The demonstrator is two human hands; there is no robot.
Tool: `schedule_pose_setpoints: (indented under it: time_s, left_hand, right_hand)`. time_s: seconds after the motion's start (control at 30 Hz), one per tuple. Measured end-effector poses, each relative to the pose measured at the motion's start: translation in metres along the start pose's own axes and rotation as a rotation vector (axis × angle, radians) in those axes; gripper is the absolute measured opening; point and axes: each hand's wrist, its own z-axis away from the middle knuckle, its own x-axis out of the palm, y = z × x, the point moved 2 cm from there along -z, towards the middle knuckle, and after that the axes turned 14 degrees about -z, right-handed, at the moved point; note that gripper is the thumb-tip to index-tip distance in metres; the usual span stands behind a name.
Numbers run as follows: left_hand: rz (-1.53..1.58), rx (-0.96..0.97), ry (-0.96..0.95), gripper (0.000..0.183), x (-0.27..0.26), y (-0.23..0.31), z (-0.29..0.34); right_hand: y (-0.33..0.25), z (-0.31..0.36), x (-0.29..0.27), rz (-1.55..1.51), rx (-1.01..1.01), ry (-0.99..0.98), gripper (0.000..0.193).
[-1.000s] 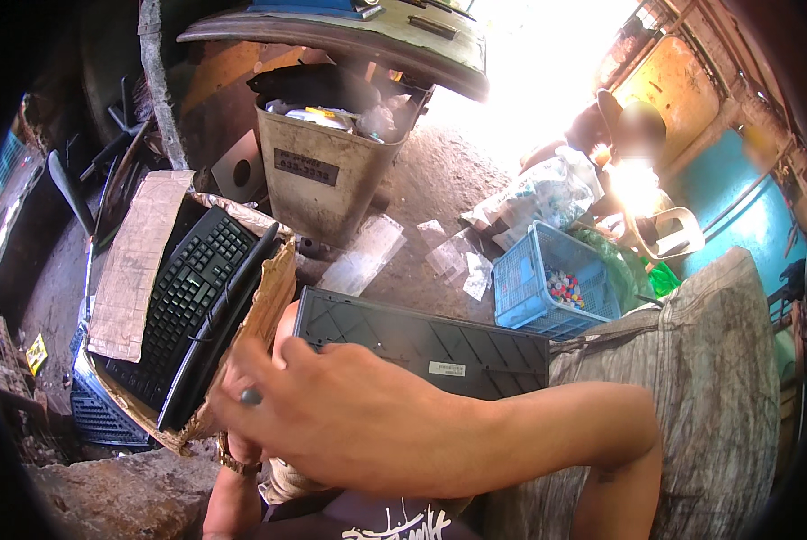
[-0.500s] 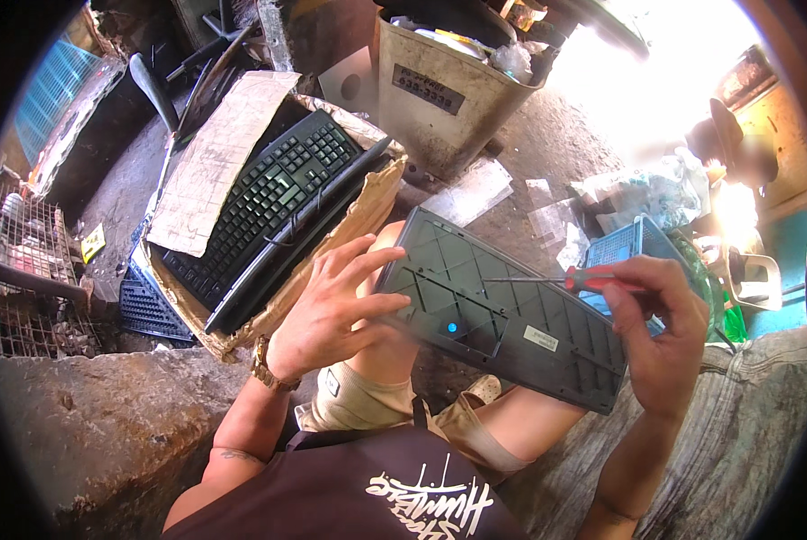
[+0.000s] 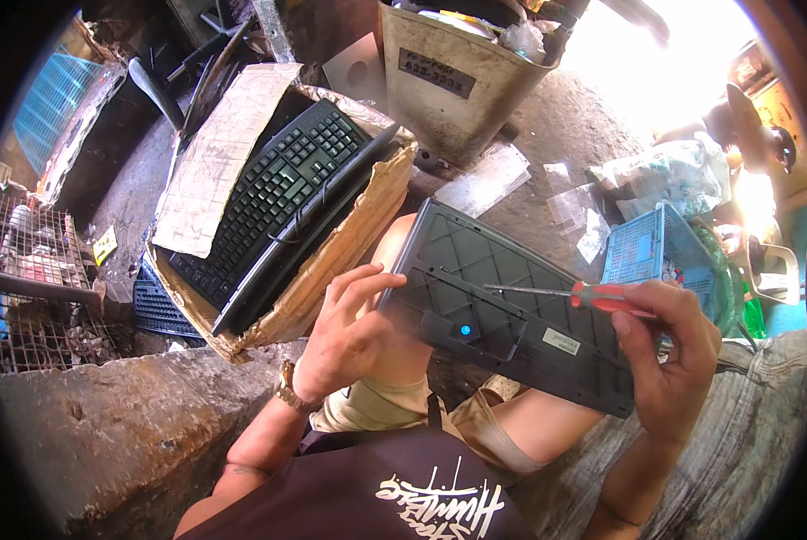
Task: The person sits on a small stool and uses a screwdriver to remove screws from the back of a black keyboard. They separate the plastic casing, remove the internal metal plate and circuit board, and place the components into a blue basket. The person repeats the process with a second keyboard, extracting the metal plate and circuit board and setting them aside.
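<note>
A black keyboard lies upside down across my thighs, its ribbed underside up, with a pale label and a small blue dot. My left hand, a watch at its wrist, grips the keyboard's left edge with bent fingers. My right hand is closed round the red handle of a screwdriver. The screwdriver lies at a low angle over the underside, its shaft pointing left and its tip near the middle of the panel. I cannot tell whether the tip touches the plastic.
Beyond my left hand stands a torn cardboard box holding more black keyboards. A dirty bin full of waste is at the back. To the right are a blue plastic basket and plastic bags. A concrete ledge runs at lower left.
The view has shifted slightly. My left fingers have drawn back from the keyboard's underside to its left edge. The screwdriver remains in my right hand, its tip over nearly the same area.
</note>
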Motion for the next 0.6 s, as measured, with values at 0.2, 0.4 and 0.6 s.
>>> schedule_pose_setpoints:
  time_s: [0.2, 0.4, 0.6]
  left_hand:
    - [0.155, -0.045, -0.016, 0.035, -0.002, 0.003, -0.005]
    - [0.451, -0.338, 0.086, 0.043, 0.011, -0.001, -0.014]
    - [0.378, -0.456, 0.132, 0.041, 0.021, 0.008, -0.020]
  right_hand:
    - [0.003, -0.001, 0.001, -0.034, 0.014, -0.018, 0.021]
    - [0.004, 0.013, -0.020, 0.041, -0.016, 0.063, 0.025]
    - [0.009, 0.075, -0.079, -0.236, 0.067, 0.514, 0.041]
